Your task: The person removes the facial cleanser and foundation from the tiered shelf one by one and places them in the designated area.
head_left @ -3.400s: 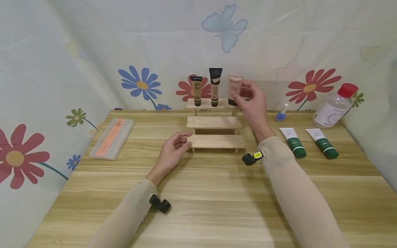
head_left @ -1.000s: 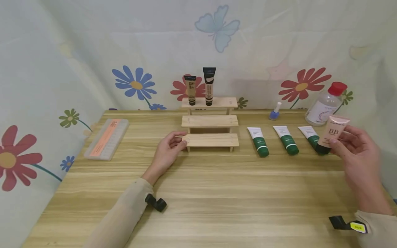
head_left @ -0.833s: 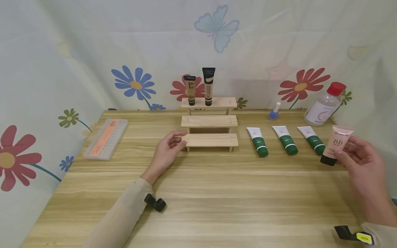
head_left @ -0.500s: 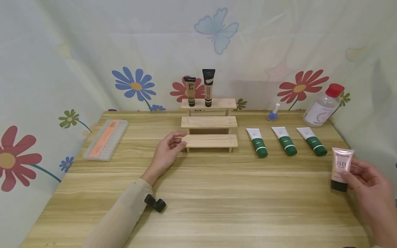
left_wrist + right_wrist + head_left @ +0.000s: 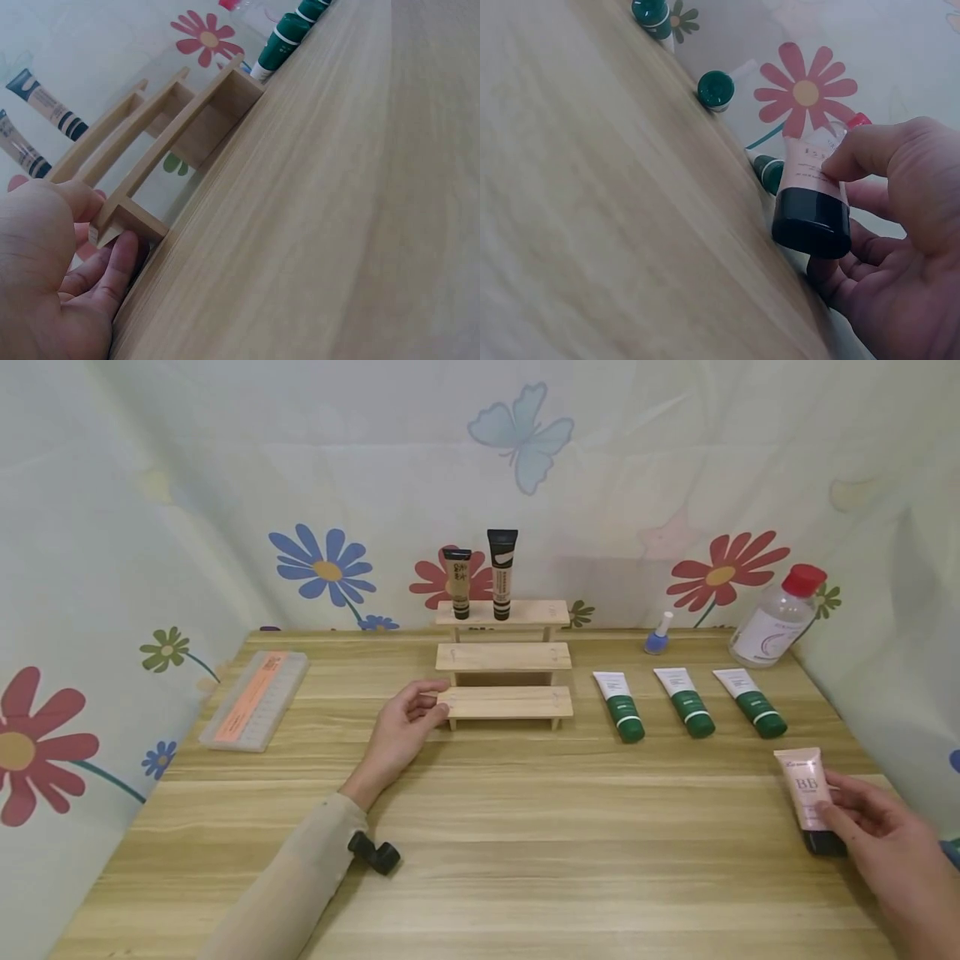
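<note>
Near the table's right edge, my right hand [image 5: 892,843] pinches a pink BB cream tube [image 5: 804,787] between thumb and fingers. The tube leans back, its black cap [image 5: 811,221] facing the camera in the right wrist view; whether it touches the table I cannot tell. My left hand [image 5: 401,733] grips the left end of the lowest step of a three-step wooden stand [image 5: 502,656], thumb and fingers round the board [image 5: 169,142] in the left wrist view. On the top step stand a small gold-and-black tube [image 5: 458,583] and a taller black-topped tube [image 5: 502,585].
Three green-and-white tubes, the middle one [image 5: 685,702] among them, lie in a row right of the stand. Behind them are a blue nail polish bottle [image 5: 657,639] and a red-capped clear bottle [image 5: 772,622]. A flat clear case [image 5: 255,700] lies at the left.
The right hand took the BB cream tube off the top step, carried it right past the green tubes and lowered it towards the front. The left hand stays on the stand.
</note>
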A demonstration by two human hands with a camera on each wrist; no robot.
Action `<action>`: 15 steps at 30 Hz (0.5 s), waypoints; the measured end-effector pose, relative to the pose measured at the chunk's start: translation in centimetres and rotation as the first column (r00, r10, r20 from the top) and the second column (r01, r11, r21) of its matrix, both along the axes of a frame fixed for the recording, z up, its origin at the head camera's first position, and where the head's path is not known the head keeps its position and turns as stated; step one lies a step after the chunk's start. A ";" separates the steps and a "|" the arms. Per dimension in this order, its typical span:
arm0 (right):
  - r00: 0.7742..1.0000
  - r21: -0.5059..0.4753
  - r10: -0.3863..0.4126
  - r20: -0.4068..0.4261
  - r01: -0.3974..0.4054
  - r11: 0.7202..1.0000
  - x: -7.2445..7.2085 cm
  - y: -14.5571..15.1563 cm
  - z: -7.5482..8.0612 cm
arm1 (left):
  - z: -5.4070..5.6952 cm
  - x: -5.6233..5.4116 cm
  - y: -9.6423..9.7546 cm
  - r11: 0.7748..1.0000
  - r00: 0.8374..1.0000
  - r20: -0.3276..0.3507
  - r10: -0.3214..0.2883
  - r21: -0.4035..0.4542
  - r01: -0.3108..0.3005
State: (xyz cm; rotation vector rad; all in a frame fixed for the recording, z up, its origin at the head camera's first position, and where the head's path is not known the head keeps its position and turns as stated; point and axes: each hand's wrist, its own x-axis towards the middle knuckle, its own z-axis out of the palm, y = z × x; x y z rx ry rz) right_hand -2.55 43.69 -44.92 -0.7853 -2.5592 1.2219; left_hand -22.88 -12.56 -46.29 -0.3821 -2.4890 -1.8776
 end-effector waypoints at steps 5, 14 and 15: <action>0.996 0.129 0.073 -0.049 -0.066 0.989 0.3 -0.1 -0.6 | -0.1 0.0 0.0 1.000 1.000 0.005 -0.005 0.006 0.005; 0.997 0.217 0.071 -0.020 -0.065 0.974 0.0 -0.4 -0.3 | -0.1 0.0 0.0 1.000 1.000 0.003 -0.001 0.012 0.001; 0.998 0.223 0.069 -0.017 -0.063 0.973 0.0 -0.4 -0.2 | 0.0 0.0 0.0 1.000 1.000 0.003 0.000 0.013 0.000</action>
